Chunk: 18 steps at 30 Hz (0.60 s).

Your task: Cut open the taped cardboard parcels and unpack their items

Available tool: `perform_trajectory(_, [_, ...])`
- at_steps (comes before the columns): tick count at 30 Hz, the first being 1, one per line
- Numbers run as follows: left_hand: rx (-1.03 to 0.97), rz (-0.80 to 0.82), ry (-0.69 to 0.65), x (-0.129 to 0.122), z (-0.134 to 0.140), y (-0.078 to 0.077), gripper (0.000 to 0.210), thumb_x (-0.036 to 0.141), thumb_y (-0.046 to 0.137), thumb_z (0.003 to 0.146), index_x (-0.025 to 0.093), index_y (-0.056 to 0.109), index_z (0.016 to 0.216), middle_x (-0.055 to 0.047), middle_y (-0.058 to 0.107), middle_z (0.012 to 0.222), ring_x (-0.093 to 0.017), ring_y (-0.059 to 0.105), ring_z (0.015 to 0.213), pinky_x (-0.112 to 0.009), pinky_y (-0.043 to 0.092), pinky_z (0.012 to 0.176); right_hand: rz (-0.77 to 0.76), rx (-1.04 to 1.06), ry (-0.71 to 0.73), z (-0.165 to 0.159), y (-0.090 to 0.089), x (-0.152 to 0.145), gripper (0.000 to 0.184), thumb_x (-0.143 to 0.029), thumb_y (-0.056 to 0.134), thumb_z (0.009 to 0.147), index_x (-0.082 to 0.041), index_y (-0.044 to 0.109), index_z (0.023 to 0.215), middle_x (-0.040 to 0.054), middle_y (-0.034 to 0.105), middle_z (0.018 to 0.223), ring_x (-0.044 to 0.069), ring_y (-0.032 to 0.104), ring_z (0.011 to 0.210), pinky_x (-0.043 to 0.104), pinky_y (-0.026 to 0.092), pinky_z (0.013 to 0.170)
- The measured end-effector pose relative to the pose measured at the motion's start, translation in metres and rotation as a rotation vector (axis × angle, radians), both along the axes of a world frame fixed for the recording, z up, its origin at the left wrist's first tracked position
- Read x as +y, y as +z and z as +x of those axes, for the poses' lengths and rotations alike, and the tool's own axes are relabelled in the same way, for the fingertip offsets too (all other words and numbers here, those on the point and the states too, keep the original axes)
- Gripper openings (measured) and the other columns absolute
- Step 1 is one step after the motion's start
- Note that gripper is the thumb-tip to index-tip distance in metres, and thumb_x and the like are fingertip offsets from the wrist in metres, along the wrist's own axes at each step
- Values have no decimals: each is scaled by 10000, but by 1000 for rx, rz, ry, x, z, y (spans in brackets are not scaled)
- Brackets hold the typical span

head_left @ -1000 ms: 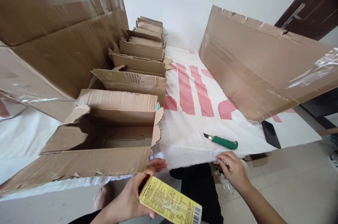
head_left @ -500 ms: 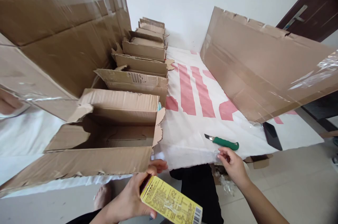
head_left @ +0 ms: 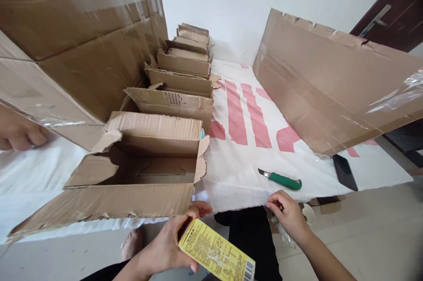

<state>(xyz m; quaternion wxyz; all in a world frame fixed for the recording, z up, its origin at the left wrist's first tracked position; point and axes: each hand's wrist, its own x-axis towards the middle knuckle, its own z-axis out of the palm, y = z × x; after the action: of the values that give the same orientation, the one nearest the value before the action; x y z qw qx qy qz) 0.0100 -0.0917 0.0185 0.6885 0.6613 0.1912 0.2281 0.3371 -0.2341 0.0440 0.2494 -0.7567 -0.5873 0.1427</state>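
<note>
My left hand [head_left: 168, 245] grips a yellow printed carton [head_left: 216, 250] with a barcode on its end, held tilted below the table's front edge. My right hand [head_left: 288, 215] is at the edge of the white cloth, thumb and fingertips pinched together; whatever they hold, if anything, is too small to make out. Just beyond it on the cloth lies a utility knife [head_left: 280, 179] with a green handle and its blade out. Left of the knife, near my left hand, stands an open cardboard box [head_left: 158, 126] with its flaps folded out; its visible floor is bare.
More open cardboard boxes [head_left: 175, 100] run in a row towards the wall. Tall cardboard panels stand at left and right [head_left: 330, 82]. A black phone [head_left: 344, 171] lies at the right edge. Another person's hand [head_left: 21, 131] rests on the cloth at far left.
My right hand has moved slightly down and left, away from the knife. The other person's hand has come further into view at the left. The carton stays in my left hand.
</note>
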Motion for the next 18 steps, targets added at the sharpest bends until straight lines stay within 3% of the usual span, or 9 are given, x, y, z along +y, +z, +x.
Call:
perform_trajectory(4, [3, 16, -12, 0, -1, -2, 726, 645, 801, 500, 237, 475, 1003, -149, 561, 1248, -352, 522, 1187, -495, 395, 1007, 41, -59, 23, -9, -2, 2, 93, -305, 581, 880, -222, 604, 915, 26, 629, 815, 187, 602, 675, 327, 518, 625])
perform_trajectory(10, [31, 43, -24, 1, -4, -5, 726, 642, 796, 513, 250, 487, 1041, -137, 567, 1264, -350, 510, 1210, -478, 401, 1001, 74, -257, 131, -11, -11, 3, 223, -186, 623, 834, -220, 591, 1051, 57, 606, 925, 244, 595, 867, 385, 523, 728])
perform_trajectory(14, [14, 44, -22, 2, -4, -4, 714, 634, 800, 517, 250, 481, 1028, -131, 573, 1254, -340, 525, 1190, -466, 412, 989, 84, -268, 152, -10, -9, 0, 60, -179, 535, 897, -206, 584, 918, 53, 585, 875, 218, 579, 827, 351, 498, 702])
perform_trajectory(18, [38, 34, -23, 3, -6, -3, 708, 636, 799, 515, 240, 478, 1007, -134, 565, 1254, -333, 516, 1192, -452, 403, 992, 61, -200, 109, -3, -8, -8, 162, -205, 494, 929, -207, 557, 779, 27, 560, 792, 184, 570, 757, 314, 469, 664])
